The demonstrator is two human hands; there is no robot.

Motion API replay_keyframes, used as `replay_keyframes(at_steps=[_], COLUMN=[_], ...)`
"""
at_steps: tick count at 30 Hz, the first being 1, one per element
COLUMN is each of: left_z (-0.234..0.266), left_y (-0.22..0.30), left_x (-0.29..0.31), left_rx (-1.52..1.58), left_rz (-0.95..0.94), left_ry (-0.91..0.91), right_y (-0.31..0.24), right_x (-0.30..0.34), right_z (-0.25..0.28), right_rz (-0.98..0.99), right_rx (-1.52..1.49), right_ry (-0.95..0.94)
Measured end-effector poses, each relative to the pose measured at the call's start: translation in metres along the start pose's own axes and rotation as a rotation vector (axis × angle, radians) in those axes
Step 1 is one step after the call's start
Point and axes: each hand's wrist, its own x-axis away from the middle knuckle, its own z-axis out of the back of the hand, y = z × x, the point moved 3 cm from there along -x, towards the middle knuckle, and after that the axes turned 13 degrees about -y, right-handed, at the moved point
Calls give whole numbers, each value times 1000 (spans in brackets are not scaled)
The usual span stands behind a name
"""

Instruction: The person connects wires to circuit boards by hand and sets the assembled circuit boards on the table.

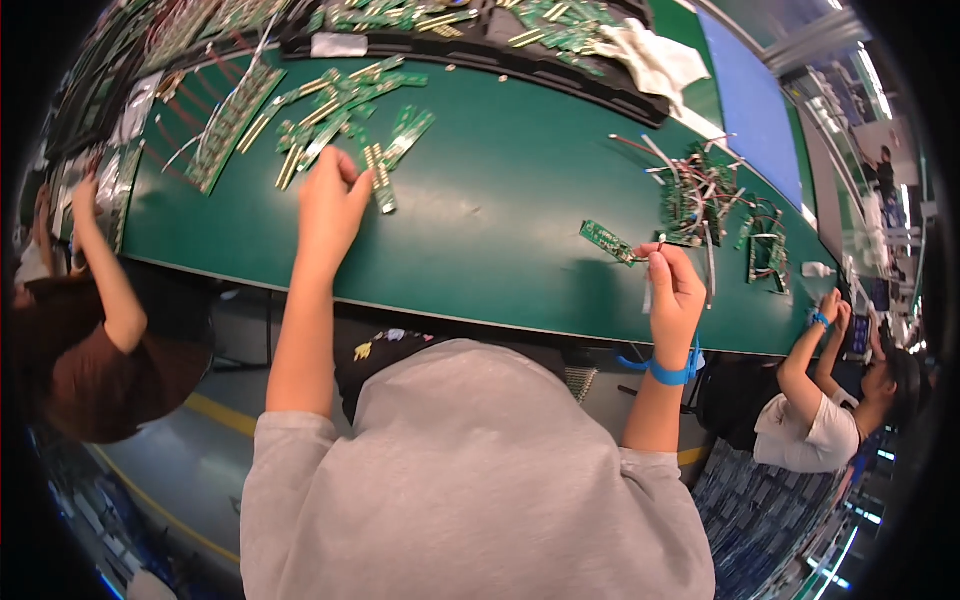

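My left hand (333, 205) is over the near side of a loose pile of narrow green circuit boards (345, 105). Its fingers are curled, and what they grip, if anything, is hidden. Beside its thumb lies one board (386, 193) with a row of gold-coloured contacts. My right hand (675, 290), with a blue strap on its wrist, pinches a small green circuit board (606, 241) at its right end, where short dark wires show. This board is held above the table, pointing up and left.
A heap of wired circuit boards (700, 195) lies on the green table (480, 210) beyond my right hand. Long boards with wires (235, 130) lie at left. Black trays (600, 85) hold more boards and a white glove (655, 60). People work on both sides.
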Motion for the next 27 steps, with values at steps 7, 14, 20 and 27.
replay_keyframes(at_steps=[7, 14, 20, 27], left_z=[1, 5, 12, 6], left_y=[8, -7, -6, -4], left_x=[-6, -9, 0, 13], left_rx=[-338, -125, 223, 941], left_rz=[272, 207, 200, 85], left_ry=[-51, -75, 12, -245], right_y=[-22, -46, -55, -55], right_x=[-19, -25, -24, -23], right_z=[-52, -81, -91, -98], right_rz=[23, 47, 11, 53], right_rx=[-647, -359, -294, -290], right_ry=[-150, -324, -367, -391])
